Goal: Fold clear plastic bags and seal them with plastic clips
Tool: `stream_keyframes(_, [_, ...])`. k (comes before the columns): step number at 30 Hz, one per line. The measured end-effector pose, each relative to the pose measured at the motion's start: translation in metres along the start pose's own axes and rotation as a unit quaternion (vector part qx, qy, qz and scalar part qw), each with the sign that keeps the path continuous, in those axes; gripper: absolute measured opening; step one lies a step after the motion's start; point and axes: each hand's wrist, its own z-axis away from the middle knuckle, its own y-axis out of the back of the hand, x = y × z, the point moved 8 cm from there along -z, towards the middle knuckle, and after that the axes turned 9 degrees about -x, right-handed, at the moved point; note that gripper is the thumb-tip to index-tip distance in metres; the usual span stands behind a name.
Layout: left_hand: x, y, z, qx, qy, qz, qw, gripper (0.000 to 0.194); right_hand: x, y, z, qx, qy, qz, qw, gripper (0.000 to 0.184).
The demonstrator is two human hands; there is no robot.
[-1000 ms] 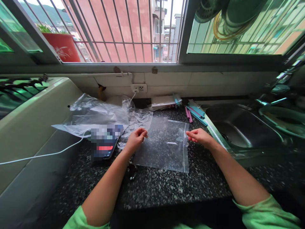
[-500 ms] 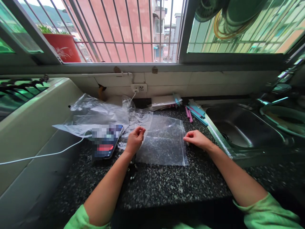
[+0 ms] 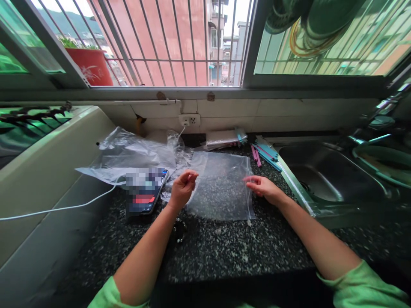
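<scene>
A clear plastic zip bag [image 3: 221,186] lies spread flat on the speckled dark counter between my hands. At its left edge my left hand [image 3: 184,188] is closed, thumb and fingers pinched together on the plastic. My right hand [image 3: 265,189] is at the right edge, near the zip strip; its fingers are slightly apart and a little blurred, with nothing visible between them. Left of my left hand lies a phone [image 3: 156,192], its screen partly blurred out. Behind the phone is a crumpled heap of clear plastic [image 3: 138,149].
Pink strips [image 3: 256,155] and blue strips [image 3: 269,156] lie beside the metal sink [image 3: 324,171] on the right. A stack of packaged bags [image 3: 221,137] rests by the wall. A white cable [image 3: 73,207] crosses on the left. A beaded string [image 3: 180,231] lies near my left wrist.
My right hand's fingers have parted from a pinch and moved slightly inward over the bag's edge. My left hand stays pinched at the left edge. The view has shifted slightly.
</scene>
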Motion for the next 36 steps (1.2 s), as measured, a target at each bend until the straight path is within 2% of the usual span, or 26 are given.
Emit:
stream_keyframes(3, [0.0,0.002,0.001,0.013,0.007,-0.003,1.0,0.026,-0.007,0.001,0.0,0.012,0.044,0.018,0.999,0.038])
stream_keyframes(7, [-0.003,0.004,0.0,0.014,0.03,0.044,0.998,0.03,-0.019,0.005,0.003,0.04,0.096,0.043,0.994,0.034])
stream_keyframes(10, [-0.009,0.0,-0.004,-0.018,0.067,0.082,0.994,0.036,-0.025,0.009,0.006,0.06,0.114,0.056,0.99,0.033])
stream_keyframes(15, [-0.018,-0.004,-0.006,-0.065,0.123,0.041,0.989,0.033,-0.03,0.017,0.01,0.09,0.13,0.059,0.986,0.032])
stream_keyframes(25, [-0.017,-0.004,-0.004,-0.061,0.128,0.019,0.99,0.03,-0.032,0.016,0.009,0.072,0.129,0.071,0.987,0.032])
stream_keyframes(36, [-0.025,-0.003,-0.004,-0.056,0.137,0.092,0.985,0.024,-0.026,0.018,0.007,0.07,0.132,0.014,0.989,0.03])
